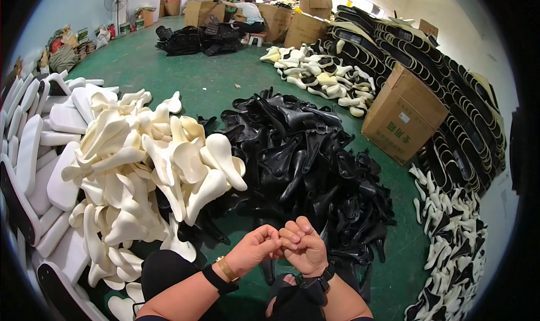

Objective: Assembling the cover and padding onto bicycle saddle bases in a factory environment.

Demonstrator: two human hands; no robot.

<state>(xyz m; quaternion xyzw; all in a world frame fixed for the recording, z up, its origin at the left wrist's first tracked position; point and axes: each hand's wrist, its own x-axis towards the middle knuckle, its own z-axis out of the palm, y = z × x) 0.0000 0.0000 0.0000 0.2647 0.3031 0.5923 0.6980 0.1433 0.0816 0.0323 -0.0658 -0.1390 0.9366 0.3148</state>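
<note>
While both forearms reach in from below, the person's left hand [260,245] meets the right hand [306,254]; the left thumb and forefinger are drawn together at the tips, right against the right hand's fingers, which curl in toward the palm; whether anything thin lies between them cannot be told. Just beyond both hands, and spreading to the right of them, the black saddle-shaped shells [298,152] lie in a glossy heap on the green floor [132,59]; the nearest ones reach close beside the right hand. To the left of the left hand rises a heap of cream saddle-shaped pads [126,177]; farther left are flat white padded pieces [63,175]. Behind the left hand a gold bracelet [226,269] and a black band [218,279] circle the wrist; a black watch [319,283] sits below the right hand. Well beyond the right hand, to its right, stands a tilted cardboard box [404,116]; far ahead of both hands, a co-worker [250,13] bends beside other boxes.
</note>
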